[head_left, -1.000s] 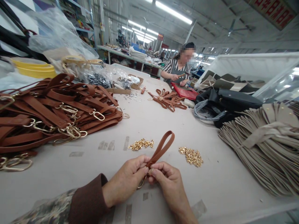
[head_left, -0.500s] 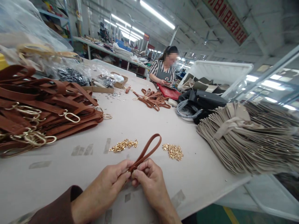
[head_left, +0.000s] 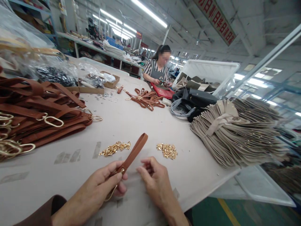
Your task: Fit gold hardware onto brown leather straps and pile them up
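Note:
My left hand [head_left: 103, 182] is closed on a looped brown leather strap [head_left: 134, 151], thumb just below a gold stud on it. The loop points up and away, and part of a gold metal ring [head_left: 111, 194] shows under the fingers. To the right, my right hand [head_left: 156, 179] is apart from the strap, its fingers curled loosely with a gap to the thumb and nothing visible between them. Beyond the hands lie two piles of small gold metal pieces, a left pile [head_left: 115, 148] and a right pile [head_left: 167, 151].
A heap of brown straps with gold clasps [head_left: 42, 110] lies at left, and more brown straps [head_left: 147, 99] lie farther back. At right are a tied stack of beige pieces [head_left: 235, 135] and a black bag [head_left: 195, 100]. A person [head_left: 157, 69] sits across the table [head_left: 131, 122].
My right hand has let go of the strap and moved apart from it. My left hand has turned the strap, so the gold stud now shows. The view has shifted right.

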The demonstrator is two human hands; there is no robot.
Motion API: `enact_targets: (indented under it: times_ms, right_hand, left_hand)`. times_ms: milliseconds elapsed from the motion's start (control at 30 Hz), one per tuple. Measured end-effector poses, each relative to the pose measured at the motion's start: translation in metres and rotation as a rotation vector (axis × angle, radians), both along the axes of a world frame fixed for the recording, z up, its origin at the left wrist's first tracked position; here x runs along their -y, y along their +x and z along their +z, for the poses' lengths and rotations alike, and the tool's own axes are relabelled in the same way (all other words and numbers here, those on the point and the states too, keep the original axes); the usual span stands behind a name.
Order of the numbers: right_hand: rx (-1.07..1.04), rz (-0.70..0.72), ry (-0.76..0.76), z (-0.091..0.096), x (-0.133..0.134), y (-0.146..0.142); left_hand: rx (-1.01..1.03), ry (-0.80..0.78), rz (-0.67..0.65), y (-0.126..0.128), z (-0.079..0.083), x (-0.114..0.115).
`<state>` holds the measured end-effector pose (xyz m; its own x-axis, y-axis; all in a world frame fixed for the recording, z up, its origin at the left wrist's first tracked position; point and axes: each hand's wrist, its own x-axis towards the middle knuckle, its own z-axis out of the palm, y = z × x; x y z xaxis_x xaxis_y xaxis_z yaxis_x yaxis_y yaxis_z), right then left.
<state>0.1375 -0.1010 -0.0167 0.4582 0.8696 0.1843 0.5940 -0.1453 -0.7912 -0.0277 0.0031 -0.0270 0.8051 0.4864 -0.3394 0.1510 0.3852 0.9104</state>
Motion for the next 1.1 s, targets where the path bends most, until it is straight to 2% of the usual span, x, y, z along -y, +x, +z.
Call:
enact_targets:
  times_ms: [133, 233, 333, 467, 633, 767, 933, 1100]
  right_hand:
    - [0.634, -0.113, -0.172, -0.002, 0.003, 0.056]
    - [0.786, -0.116, -0.252, -0.003, -0.004, 0.079]
    - [0.899, -0.097, -0.325, -0.001, -0.015, 0.084]
    - [1.020, -0.050, -0.401, 0.002, -0.025, 0.084]
    - [1.123, 0.061, -0.457, 0.006, -0.027, 0.088]
    - [1.174, 0.135, -0.469, 0.010, -0.028, 0.091]
    - [1.192, 0.192, -0.451, 0.010, -0.036, 0.093]
    - [1.150, 0.135, -0.365, 0.007, -0.039, 0.092]
  left_hand:
    - [-0.011, -0.071, -0.021, 0.000, 0.001, -0.001]
    - [-0.083, -0.008, 0.010, -0.005, 0.000, -0.001]
    - [-0.173, 0.098, 0.110, -0.010, 0.001, -0.003]
    - [-0.187, 0.167, 0.119, -0.013, 0.006, -0.005]
    - [-0.064, 0.069, 0.020, -0.007, 0.015, -0.006]
    - [-0.087, -0.001, 0.019, -0.001, 0.020, -0.006]
    - [-0.021, -0.002, 0.039, 0.004, 0.023, -0.003]
    - [-0.030, 0.038, 0.059, 0.004, 0.024, -0.002]
